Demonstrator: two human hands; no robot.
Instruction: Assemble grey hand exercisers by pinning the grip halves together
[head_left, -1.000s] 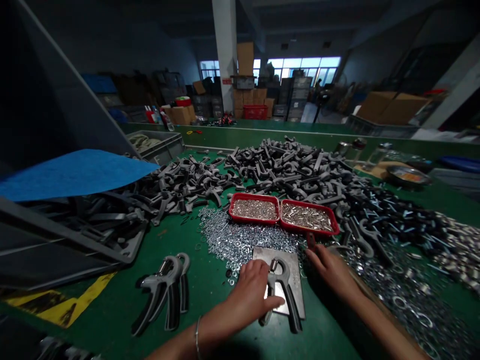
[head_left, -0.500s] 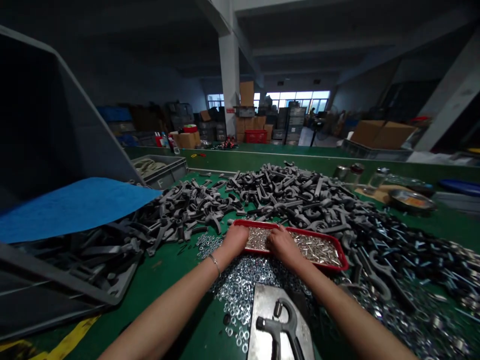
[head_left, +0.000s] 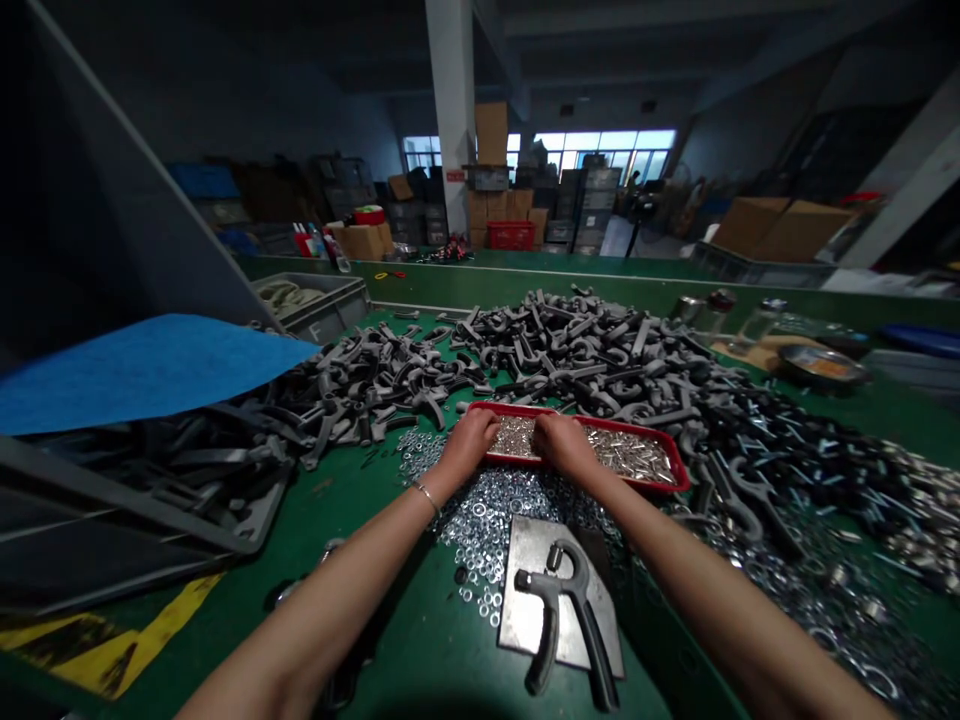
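Note:
My left hand (head_left: 472, 441) is at the left end of a small red tray (head_left: 517, 410), its fingers curled inward over small silvery metal pieces (head_left: 514, 436). Over the tray's right end is my right hand (head_left: 566, 446), fingers also bent together; whatever the fingertips pinch is too small to make out. A second red tray (head_left: 679, 470) adjoins on the right and holds short metal pins (head_left: 630, 455). Closer to me, a grey hand-grip exerciser (head_left: 551, 600) with a spring at its top lies on a flat metal plate (head_left: 517, 625).
Loose nuts and washers (head_left: 480, 540) spread below the trays. Grey handle parts (head_left: 585, 350) are heaped behind, with black threaded parts (head_left: 802, 430) to the right. A grey crate (head_left: 255, 520) and a blue sheet (head_left: 165, 365) stand left. Jars (head_left: 761, 322) sit at the back right.
The view has tilted downward, so more of the hand-grip exerciser and plate shows. Both hands stay at the left red tray, with fingers slightly shifted.

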